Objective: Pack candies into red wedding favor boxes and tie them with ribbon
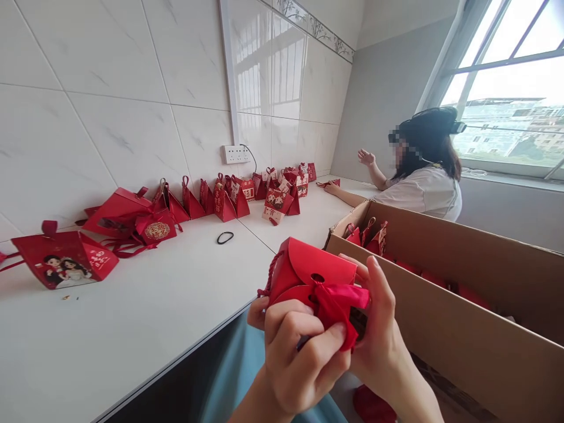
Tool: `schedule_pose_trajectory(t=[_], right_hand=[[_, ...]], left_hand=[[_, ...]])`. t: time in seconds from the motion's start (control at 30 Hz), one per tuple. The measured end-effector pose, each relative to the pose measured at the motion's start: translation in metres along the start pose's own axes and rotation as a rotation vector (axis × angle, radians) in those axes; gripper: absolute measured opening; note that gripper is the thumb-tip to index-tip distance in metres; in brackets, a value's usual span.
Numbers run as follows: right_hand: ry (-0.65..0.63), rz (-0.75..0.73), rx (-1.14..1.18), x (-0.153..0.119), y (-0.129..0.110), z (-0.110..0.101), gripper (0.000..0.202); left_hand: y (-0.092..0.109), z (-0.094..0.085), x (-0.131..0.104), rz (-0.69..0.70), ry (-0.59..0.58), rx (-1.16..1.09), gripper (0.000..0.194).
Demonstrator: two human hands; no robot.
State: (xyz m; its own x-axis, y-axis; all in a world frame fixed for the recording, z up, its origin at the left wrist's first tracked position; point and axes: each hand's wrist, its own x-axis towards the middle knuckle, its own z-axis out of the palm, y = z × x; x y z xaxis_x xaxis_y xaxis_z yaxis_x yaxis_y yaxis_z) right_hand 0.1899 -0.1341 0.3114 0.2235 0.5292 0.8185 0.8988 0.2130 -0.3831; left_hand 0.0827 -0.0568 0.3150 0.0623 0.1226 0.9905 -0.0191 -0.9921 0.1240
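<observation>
I hold a small red gift box point(308, 270) with a red ribbon point(341, 299) and a braided cord handle, close in front of me at the counter's edge. My left hand point(293, 346) grips the box from below, fingers curled over the ribbon. My right hand point(379, 329) holds the box's right side, fingers pinching the ribbon.
Several red gift boxes point(229, 202) line the white counter point(145, 305) along the tiled wall; a larger one with a cartoon couple point(64, 261) lies at left. A black hair tie point(225, 237) lies mid-counter. An open cardboard carton point(462, 294) with red boxes stands right. Another person point(423, 170) works by the window.
</observation>
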Motion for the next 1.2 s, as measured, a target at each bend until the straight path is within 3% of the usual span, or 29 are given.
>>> schedule_pose_trajectory(t=[0.5,0.93,1.2], right_hand=[[-0.05,-0.026,0.113,0.015,0.02,0.038,0.089],[-0.034,0.007,0.042,0.016,0.026,0.034,0.089],[-0.038,0.012,0.066,0.015,0.026,0.039,0.089]], left_hand=[[-0.03,-0.002,-0.003,-0.054,0.014,0.113,0.006],[-0.035,0.012,-0.004,-0.099,-0.023,0.01,0.006],[-0.038,0.008,-0.005,-0.121,-0.048,0.049,0.006]])
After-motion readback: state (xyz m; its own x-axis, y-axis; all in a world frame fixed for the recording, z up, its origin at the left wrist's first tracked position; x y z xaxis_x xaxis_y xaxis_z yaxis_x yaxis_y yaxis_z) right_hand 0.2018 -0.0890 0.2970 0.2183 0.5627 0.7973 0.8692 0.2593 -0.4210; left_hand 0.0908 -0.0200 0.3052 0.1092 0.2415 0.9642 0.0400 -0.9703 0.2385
